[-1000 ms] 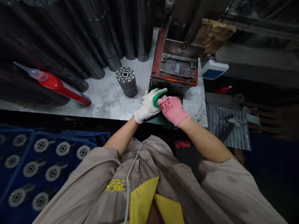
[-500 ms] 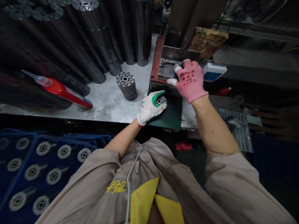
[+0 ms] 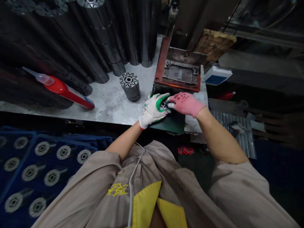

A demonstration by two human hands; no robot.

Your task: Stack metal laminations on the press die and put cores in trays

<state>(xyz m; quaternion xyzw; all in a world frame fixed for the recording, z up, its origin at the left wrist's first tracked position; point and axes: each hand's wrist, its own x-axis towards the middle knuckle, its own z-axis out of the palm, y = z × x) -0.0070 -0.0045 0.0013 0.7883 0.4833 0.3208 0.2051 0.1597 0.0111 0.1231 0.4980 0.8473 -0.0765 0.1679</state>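
Head view: we have a metal core [image 3: 163, 105] between our two hands, at three o'clock from our left hand [image 3: 152, 108] and nine o'clock from our right hand [image 3: 186, 103]. Our left hand is the nearer, curled around the core's side and holding it above the green mat [image 3: 175, 122] on the surface [image 3: 106, 103]. Our right hand's fingers are drawn in narrow at the core's three o'clock edge; we cannot tell whether they pinch anything. The core's slotted end points up toward us, so its long axis seems close to upright, though glove hides most of its body. A second core [image 3: 131, 91] stands upright at ten o'clock, the red-edged block [image 3: 180, 75] at one o'clock.
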